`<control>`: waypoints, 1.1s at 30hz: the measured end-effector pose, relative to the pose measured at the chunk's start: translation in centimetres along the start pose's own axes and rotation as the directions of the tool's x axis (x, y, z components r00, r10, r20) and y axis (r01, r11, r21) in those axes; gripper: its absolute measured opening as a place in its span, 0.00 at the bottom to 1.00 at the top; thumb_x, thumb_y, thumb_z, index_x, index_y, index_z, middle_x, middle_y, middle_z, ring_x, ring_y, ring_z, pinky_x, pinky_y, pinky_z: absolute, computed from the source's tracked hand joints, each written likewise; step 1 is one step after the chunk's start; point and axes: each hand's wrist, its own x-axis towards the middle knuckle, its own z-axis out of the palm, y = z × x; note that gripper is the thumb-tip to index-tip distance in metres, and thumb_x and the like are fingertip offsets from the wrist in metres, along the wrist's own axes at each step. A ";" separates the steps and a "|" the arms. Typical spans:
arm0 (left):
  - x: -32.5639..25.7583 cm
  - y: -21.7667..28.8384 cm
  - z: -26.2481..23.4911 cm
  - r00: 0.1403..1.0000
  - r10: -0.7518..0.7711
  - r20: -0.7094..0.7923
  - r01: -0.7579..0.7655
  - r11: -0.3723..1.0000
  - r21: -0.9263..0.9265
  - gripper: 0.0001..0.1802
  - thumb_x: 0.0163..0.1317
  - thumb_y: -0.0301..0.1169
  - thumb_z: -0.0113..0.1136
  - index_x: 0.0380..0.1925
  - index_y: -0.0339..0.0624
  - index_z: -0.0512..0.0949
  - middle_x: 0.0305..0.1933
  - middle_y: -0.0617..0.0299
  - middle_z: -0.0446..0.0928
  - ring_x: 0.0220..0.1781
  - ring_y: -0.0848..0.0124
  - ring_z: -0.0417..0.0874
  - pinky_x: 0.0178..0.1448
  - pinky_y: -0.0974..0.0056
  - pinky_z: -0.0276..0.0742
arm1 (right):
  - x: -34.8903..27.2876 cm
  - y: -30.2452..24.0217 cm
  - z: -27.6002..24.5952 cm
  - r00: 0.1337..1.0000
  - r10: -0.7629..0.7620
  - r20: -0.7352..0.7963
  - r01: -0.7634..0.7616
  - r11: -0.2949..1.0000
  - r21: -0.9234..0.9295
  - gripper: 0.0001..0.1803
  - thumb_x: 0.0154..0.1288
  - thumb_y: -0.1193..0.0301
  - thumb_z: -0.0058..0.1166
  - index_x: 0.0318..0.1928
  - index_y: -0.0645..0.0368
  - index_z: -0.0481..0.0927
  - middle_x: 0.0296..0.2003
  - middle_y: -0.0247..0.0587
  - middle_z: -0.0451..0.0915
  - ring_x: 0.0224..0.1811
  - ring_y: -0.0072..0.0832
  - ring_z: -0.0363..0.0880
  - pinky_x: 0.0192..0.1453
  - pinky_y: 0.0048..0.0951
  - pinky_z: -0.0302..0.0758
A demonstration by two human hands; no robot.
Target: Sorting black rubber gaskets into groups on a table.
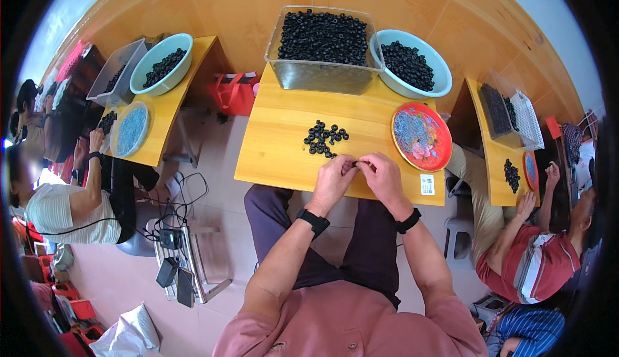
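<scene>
My left hand (334,178) and my right hand (382,174) meet fingertip to fingertip over the near edge of the wooden desk (277,144), pinching a small black ring (355,162) between them. Just beyond the fingers lies a loose heap of black rings (324,138). A clear plastic tub (322,74) full of black rings stands at the desk's far edge. To its right sits a pale blue bowl (387,76) of more black rings. A red plate (422,136) holding thin grey pieces lies right of my hands.
Other people sit at similar desks on the left (71,208) and right (529,254), each with bowls, plates and black rings. A red bag (233,92) lies on the floor beyond the left desk gap. Cables and black devices (174,254) rest on a stool at lower left.
</scene>
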 end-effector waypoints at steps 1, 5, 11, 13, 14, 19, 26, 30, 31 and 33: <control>0.0 0.0 0.0 1.000 -0.004 -0.009 0.004 1.000 -0.015 0.11 0.58 0.26 0.70 0.41 0.37 0.81 0.30 0.55 0.83 0.29 0.67 0.83 0.38 0.64 0.80 | 0.6 0.1 -0.4 0.998 -0.055 0.018 0.056 0.997 -0.052 0.05 0.63 0.72 0.61 0.38 0.60 0.84 0.33 0.48 0.84 0.37 0.47 0.84 0.40 0.41 0.79; 0.1 0.8 -0.1 0.999 -0.012 0.045 0.015 0.998 -0.053 0.11 0.59 0.26 0.70 0.40 0.36 0.80 0.31 0.53 0.83 0.32 0.63 0.85 0.40 0.61 0.81 | 5.1 0.6 -0.5 0.977 -0.187 0.101 0.195 0.978 -0.075 0.08 0.64 0.69 0.59 0.38 0.59 0.85 0.36 0.49 0.85 0.39 0.47 0.84 0.43 0.43 0.79; 0.1 0.7 -0.6 0.986 -0.042 0.160 0.040 0.999 0.017 0.12 0.58 0.26 0.69 0.41 0.35 0.80 0.31 0.51 0.82 0.31 0.65 0.84 0.39 0.62 0.81 | 9.9 -0.7 3.9 0.894 -0.187 0.408 0.282 0.941 -0.185 0.10 0.62 0.73 0.52 0.37 0.59 0.87 0.35 0.54 0.86 0.40 0.50 0.85 0.47 0.47 0.80; -0.1 0.2 -0.2 0.993 0.056 0.103 -0.053 0.998 -0.032 0.11 0.58 0.25 0.68 0.40 0.34 0.80 0.30 0.51 0.82 0.30 0.64 0.83 0.38 0.61 0.80 | 10.2 -0.7 4.8 0.867 -0.192 0.460 0.326 0.917 -0.230 0.08 0.60 0.74 0.53 0.34 0.60 0.86 0.33 0.57 0.85 0.39 0.52 0.85 0.45 0.48 0.81; -0.2 -0.1 -0.1 0.994 0.053 0.100 -0.050 0.998 -0.030 0.11 0.58 0.25 0.68 0.40 0.34 0.80 0.30 0.51 0.82 0.30 0.64 0.83 0.38 0.61 0.80 | 10.3 -0.5 4.9 0.865 -0.194 0.463 0.327 0.917 -0.227 0.08 0.60 0.74 0.53 0.34 0.60 0.86 0.33 0.57 0.85 0.39 0.52 0.85 0.45 0.48 0.81; 0.0 0.4 -0.3 0.989 -0.006 0.146 0.009 1.000 -0.016 0.11 0.58 0.25 0.69 0.38 0.34 0.79 0.29 0.52 0.81 0.28 0.65 0.81 0.37 0.61 0.79 | 10.4 0.0 4.1 0.823 -0.193 0.535 0.363 0.902 -0.233 0.06 0.56 0.75 0.58 0.34 0.60 0.85 0.30 0.54 0.85 0.36 0.52 0.85 0.43 0.48 0.80; 0.2 0.6 -0.4 0.983 -0.065 0.173 0.066 0.998 0.003 0.11 0.58 0.25 0.69 0.38 0.37 0.79 0.27 0.54 0.79 0.27 0.64 0.81 0.37 0.61 0.79 | 9.6 1.3 1.7 0.820 -0.161 0.549 0.283 0.948 -0.145 0.07 0.54 0.76 0.56 0.33 0.59 0.85 0.29 0.56 0.84 0.36 0.53 0.85 0.43 0.49 0.80; 0.2 0.0 -0.2 0.988 -0.062 0.142 0.070 0.997 -0.045 0.09 0.60 0.26 0.70 0.37 0.35 0.80 0.25 0.62 0.79 0.26 0.77 0.77 0.35 0.68 0.77 | 8.6 2.5 1.0 0.826 -0.179 0.535 0.282 0.952 -0.117 0.09 0.53 0.75 0.57 0.36 0.61 0.84 0.32 0.53 0.85 0.36 0.51 0.84 0.42 0.47 0.79; 0.3 0.0 0.0 0.990 -0.053 0.130 0.059 0.997 -0.042 0.09 0.60 0.26 0.70 0.37 0.35 0.80 0.25 0.62 0.79 0.27 0.78 0.77 0.35 0.69 0.77 | 8.4 2.9 0.9 0.824 -0.216 0.523 0.307 0.947 -0.093 0.08 0.54 0.75 0.58 0.36 0.61 0.84 0.33 0.52 0.85 0.37 0.51 0.84 0.42 0.47 0.79; 0.3 0.2 0.1 0.989 -0.062 0.133 0.069 0.996 -0.050 0.09 0.60 0.26 0.70 0.37 0.35 0.80 0.25 0.62 0.79 0.27 0.78 0.77 0.35 0.69 0.77 | 7.9 3.3 0.5 0.828 -0.205 0.522 0.304 0.946 -0.111 0.09 0.54 0.75 0.58 0.37 0.61 0.84 0.34 0.52 0.85 0.38 0.50 0.84 0.43 0.47 0.79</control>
